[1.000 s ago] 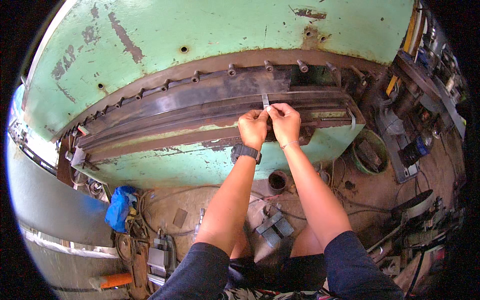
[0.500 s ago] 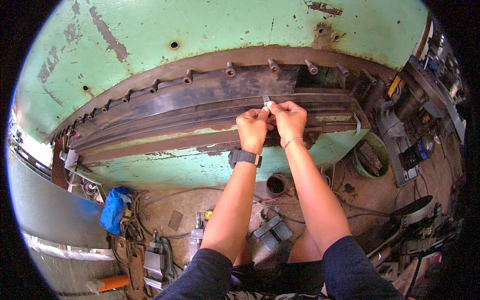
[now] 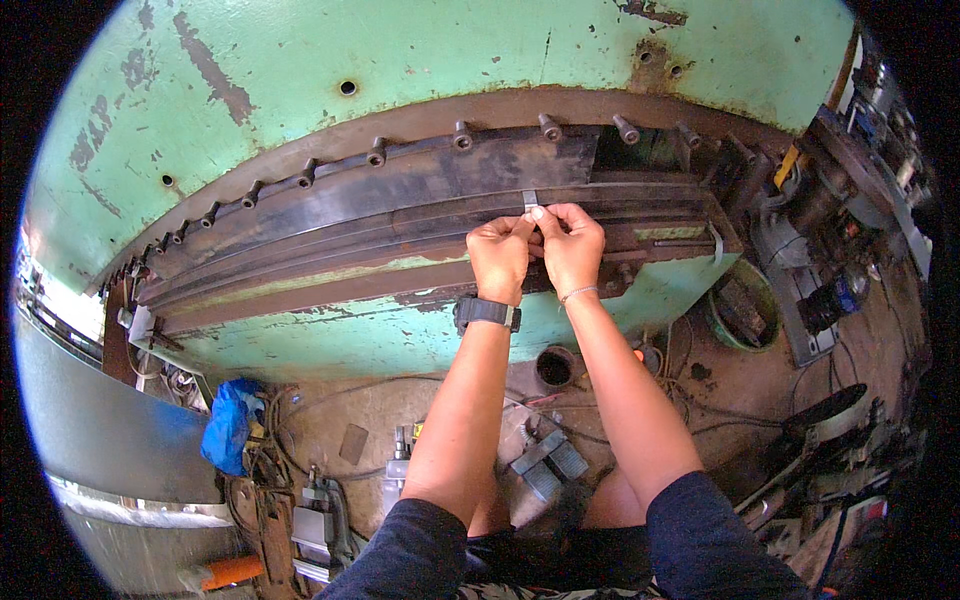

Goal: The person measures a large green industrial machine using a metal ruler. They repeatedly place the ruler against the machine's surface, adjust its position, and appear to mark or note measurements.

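Observation:
A small, thin grey metal strip (image 3: 530, 199) stands between my hands, its far end against the long dark upper blade (image 3: 450, 172) of a green bending machine. My left hand (image 3: 498, 258) pinches the strip's near end from the left, with its fingers closed. Fingertips of my right hand (image 3: 572, 250) press on the same end from the right. Both hands are over the grooved lower die (image 3: 380, 228), close together. The strip's lower part is hidden by my fingers. A black watch (image 3: 487, 312) is on my left wrist and a thin bracelet on my right.
A row of bolts (image 3: 376, 150) runs along the clamp above the blade. Below the green bed (image 3: 330, 340) are a foot pedal (image 3: 548, 465), a round dark can (image 3: 553, 368), cables and a blue bag (image 3: 232, 427). At the right stands a bucket (image 3: 742, 300) with scrap inside.
Both hands have shifted slightly left along the die, still pinching the strip. A little more of the strip shows above my fingertips.

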{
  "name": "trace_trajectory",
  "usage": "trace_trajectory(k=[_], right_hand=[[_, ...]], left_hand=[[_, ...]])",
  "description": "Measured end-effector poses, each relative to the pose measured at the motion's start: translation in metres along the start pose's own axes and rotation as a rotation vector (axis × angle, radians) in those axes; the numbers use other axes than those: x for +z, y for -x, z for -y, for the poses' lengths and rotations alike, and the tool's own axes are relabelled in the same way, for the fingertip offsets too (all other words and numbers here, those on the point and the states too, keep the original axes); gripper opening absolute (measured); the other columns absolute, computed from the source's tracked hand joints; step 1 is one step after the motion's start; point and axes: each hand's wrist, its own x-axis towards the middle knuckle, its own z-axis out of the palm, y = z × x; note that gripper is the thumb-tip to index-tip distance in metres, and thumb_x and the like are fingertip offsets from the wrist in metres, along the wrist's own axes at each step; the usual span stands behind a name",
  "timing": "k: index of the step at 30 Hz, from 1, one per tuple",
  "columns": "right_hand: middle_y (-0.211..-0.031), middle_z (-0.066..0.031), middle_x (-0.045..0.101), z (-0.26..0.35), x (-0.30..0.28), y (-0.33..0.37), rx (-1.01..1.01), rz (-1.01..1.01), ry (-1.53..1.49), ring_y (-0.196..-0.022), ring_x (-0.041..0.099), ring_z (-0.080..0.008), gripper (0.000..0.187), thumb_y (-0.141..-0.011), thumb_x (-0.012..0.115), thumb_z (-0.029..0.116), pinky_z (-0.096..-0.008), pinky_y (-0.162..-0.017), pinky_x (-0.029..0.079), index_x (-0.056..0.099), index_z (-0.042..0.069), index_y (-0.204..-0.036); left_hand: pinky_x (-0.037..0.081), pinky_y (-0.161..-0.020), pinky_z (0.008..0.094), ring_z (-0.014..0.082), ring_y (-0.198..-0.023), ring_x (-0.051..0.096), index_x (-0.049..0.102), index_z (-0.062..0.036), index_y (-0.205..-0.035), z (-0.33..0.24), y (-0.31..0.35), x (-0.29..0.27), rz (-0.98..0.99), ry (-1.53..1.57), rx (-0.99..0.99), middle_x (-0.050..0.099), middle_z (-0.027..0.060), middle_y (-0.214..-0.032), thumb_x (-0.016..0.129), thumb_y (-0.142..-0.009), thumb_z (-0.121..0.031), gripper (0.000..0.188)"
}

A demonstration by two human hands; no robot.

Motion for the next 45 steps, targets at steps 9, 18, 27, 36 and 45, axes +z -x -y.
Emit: trace_trajectory(k=[9, 18, 27, 36, 45], right_hand=[[-0.07, -0.0072, 0.069, 0.001, 0.005, -0.002, 0.009, -0.108, 0.019, -0.059, 0.062, -0.0109, 0.017, -0.083, 0.076, 0.01, -0.0295, -0.054, 0.052, 0.069, -0.005, -0.08], [-0.069, -0.0084, 0.068, 0.007, 0.008, 0.003, 0.102, -0.079, -0.117, -0.055, 0.062, -0.0108, 0.018, -0.085, 0.075, 0.01, -0.0295, -0.044, 0.05, 0.066, -0.004, -0.08], [-0.069, -0.0084, 0.068, 0.007, 0.012, 0.003, 0.061, -0.04, -0.147, -0.055, 0.061, -0.0108, 0.019, -0.085, 0.075, 0.01, -0.0298, -0.048, 0.052, 0.065, -0.003, -0.078], [-0.068, -0.0029, 0.064, -0.009, 0.001, -0.002, -0.105, -0.088, 0.091, -0.058, 0.056, -0.0068, 0.02, -0.088, 0.074, 0.013, -0.0261, -0.048, 0.048, 0.064, -0.001, -0.076], [-0.069, -0.0051, 0.067, -0.006, 0.012, 0.006, -0.152, -0.106, 0.186, -0.059, 0.059, -0.0076, 0.019, -0.087, 0.074, 0.011, -0.0273, -0.054, 0.049, 0.065, -0.002, -0.076]], left_hand=[[0.047, -0.049, 0.027, 0.0125, -0.055, 0.06, 0.069, 0.005, -0.078, 0.001, -0.001, 0.006, -0.042, 0.019, 0.021, 0.068, 0.0074, -0.071, 0.07, -0.088, -0.008, 0.016], [0.046, -0.047, 0.0264, 0.0118, -0.052, 0.059, 0.069, 0.0034, -0.077, -0.002, -0.006, -0.004, 0.059, 0.014, -0.015, 0.067, 0.0076, -0.069, 0.069, -0.09, -0.009, 0.018], [0.047, -0.051, 0.0263, 0.0113, -0.055, 0.059, 0.067, -0.0011, -0.077, 0.003, -0.002, -0.01, 0.049, 0.021, 0.049, 0.067, 0.0058, -0.07, 0.066, -0.093, -0.014, 0.021], [0.045, -0.055, 0.0264, 0.0099, -0.058, 0.056, 0.068, 0.0043, -0.08, -0.008, 0.007, 0.008, -0.011, -0.131, 0.036, 0.065, 0.005, -0.069, 0.067, -0.092, -0.012, 0.021], [0.041, -0.054, 0.0266, 0.0084, -0.059, 0.052, 0.07, 0.0034, -0.077, 0.005, 0.001, -0.002, -0.085, -0.12, 0.11, 0.064, 0.0025, -0.069, 0.067, -0.091, -0.012, 0.02]])
